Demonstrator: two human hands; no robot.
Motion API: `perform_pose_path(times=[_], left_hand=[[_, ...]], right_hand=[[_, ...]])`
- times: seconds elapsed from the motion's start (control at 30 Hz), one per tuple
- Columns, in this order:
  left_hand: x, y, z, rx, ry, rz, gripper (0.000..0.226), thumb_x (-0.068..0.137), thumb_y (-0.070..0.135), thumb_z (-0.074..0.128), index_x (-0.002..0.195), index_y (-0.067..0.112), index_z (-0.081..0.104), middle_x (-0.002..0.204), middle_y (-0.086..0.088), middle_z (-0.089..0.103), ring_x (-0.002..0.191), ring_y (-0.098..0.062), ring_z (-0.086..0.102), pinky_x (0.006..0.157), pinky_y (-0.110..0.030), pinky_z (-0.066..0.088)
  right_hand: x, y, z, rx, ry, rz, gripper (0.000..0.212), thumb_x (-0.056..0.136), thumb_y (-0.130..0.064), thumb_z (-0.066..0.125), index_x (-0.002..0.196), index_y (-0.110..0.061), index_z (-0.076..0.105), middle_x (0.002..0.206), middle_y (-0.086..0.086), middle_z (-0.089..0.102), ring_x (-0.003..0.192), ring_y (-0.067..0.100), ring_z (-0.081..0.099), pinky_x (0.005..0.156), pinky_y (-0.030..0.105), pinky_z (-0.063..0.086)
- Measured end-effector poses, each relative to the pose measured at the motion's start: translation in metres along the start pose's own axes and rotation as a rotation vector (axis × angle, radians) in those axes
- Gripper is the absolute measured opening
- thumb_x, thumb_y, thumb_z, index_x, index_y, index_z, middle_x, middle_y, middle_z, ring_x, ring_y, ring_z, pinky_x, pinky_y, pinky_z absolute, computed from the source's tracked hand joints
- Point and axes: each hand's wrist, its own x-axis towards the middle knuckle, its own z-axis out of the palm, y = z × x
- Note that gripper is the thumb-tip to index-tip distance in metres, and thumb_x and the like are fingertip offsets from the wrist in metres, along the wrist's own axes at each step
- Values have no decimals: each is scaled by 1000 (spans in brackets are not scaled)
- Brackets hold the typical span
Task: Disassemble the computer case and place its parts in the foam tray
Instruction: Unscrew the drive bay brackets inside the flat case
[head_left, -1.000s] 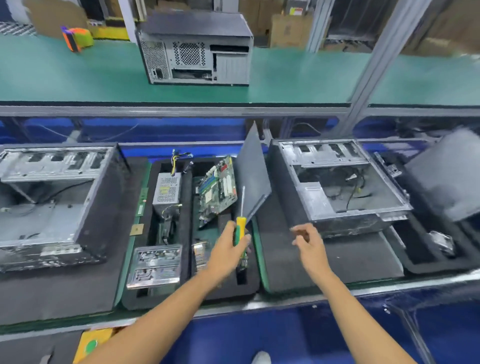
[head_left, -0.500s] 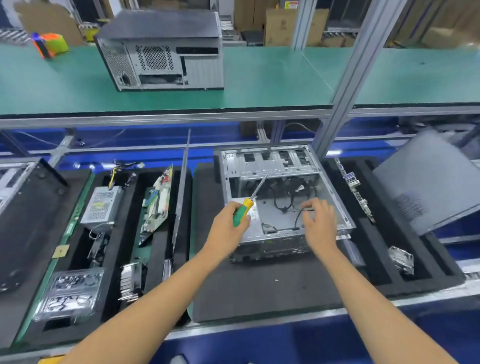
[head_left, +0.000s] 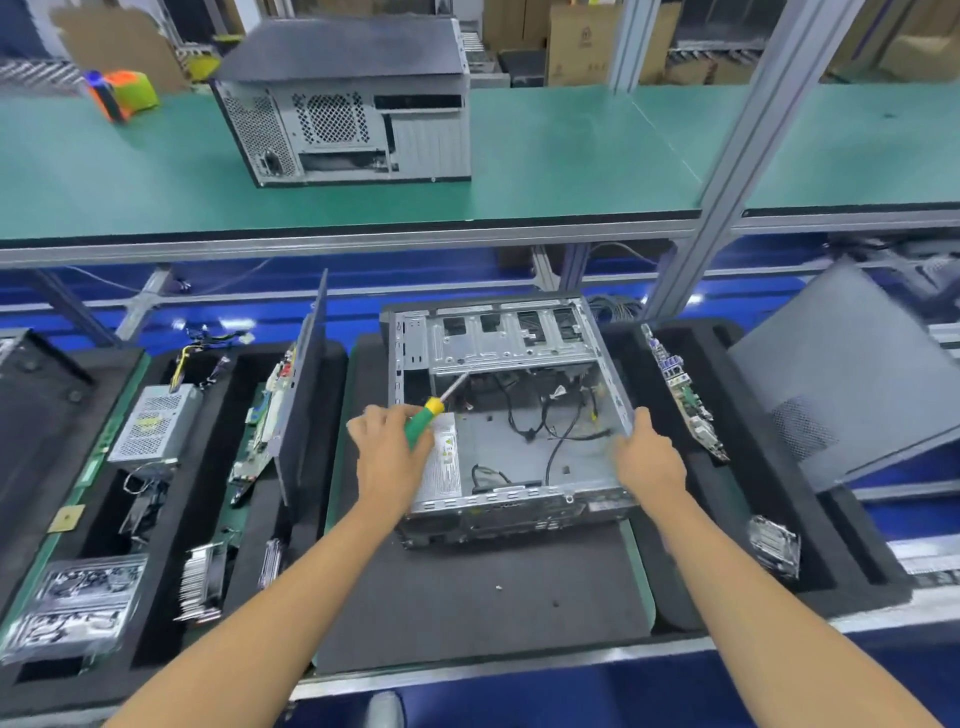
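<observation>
With case (head_left: 511, 415) open side up between both hands: left hand (head_left: 392, 452) grips screwdriver (head_left: 434, 408), right hand (head_left: 647, 457) clutches right wall, nearer cables.

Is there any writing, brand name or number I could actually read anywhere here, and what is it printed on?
None can be read.
White sticker inside the open computer case: printed lines and a yellow mark, too blurred.
Cardboard boxes behind the green shelf: dark printed marks, too small.
Circuit board in the right foam tray: any markings too small.
</observation>
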Motion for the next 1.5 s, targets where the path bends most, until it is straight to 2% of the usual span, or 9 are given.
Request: perform_pose_path(times=[0.17,0.33,0.43,0.53,0.67,0.8,0.97,1.23,1.5], left_hand=[[23,-36,-24,13,-90,-127,22,93,38,70,102,29,52,127,5,35,69,-15,59,63,-34,47],[25,-72,-48,77,-90,-26,25,94,39,70,101,26,50,125,7,36,64,-12,55,51,-27,38],[28,-91,-65,133,-94,30,24,95,41,67,105,24,53,125,5,40,77,-16,55,52,-27,38],[29,-103,-76,198,-67,63,28,96,42,67,110,19,57,127,0,45,96,-24,54,56,-36,44],[32,-132,-96,208,-53,79,29,97,41,65,114,19,58,124,-2,49,102,-28,55,57,-37,43],[35,-158,-113,240,-42,90,32,98,41,63,119,18,58,120,-4,53,105,-29,53,60,-39,46],[38,-186,-131,268,13,78,30,96,39,63,116,17,58,114,-4,56,104,-27,52,58,-38,44],[44,-240,-167,310,65,73,22,95,36,62,108,19,57,103,-1,55,99,-23,52,56,-34,37],[45,-254,-178,302,61,94,23,95,35,61,106,16,55,103,-3,55,108,-27,52,55,-37,42]], right_hand=[[-19,-35,19,-3,-5,-36,36,104,-20,42,138,-11,31,100,22,63,79,38,59,61,36,41],[-40,-68,40,110,50,-60,36,103,-21,45,136,-11,35,107,20,65,79,37,57,63,39,40],[-63,-84,55,253,329,-191,38,95,-19,59,129,-13,45,123,12,53,90,35,60,70,39,43],[-95,-84,75,234,628,-631,27,81,-23,55,106,-14,55,105,12,54,94,28,48,80,38,30],[-145,-78,134,-203,146,-1167,23,72,-36,62,89,-20,59,76,1,60,67,26,59,69,36,31],[-178,-88,188,-470,-410,-941,51,93,-44,43,134,-14,40,109,10,64,88,37,63,69,41,39],[-202,-139,217,-481,-503,-959,61,91,-41,43,144,-17,26,100,14,63,84,39,63,64,42,44],[-243,-214,257,-572,-607,-974,28,101,-14,46,129,-11,47,106,20,67,94,41,65,75,46,50],[-251,-268,277,-282,-524,-868,17,101,-24,42,115,-16,45,107,11,59,93,37,62,72,40,44]])
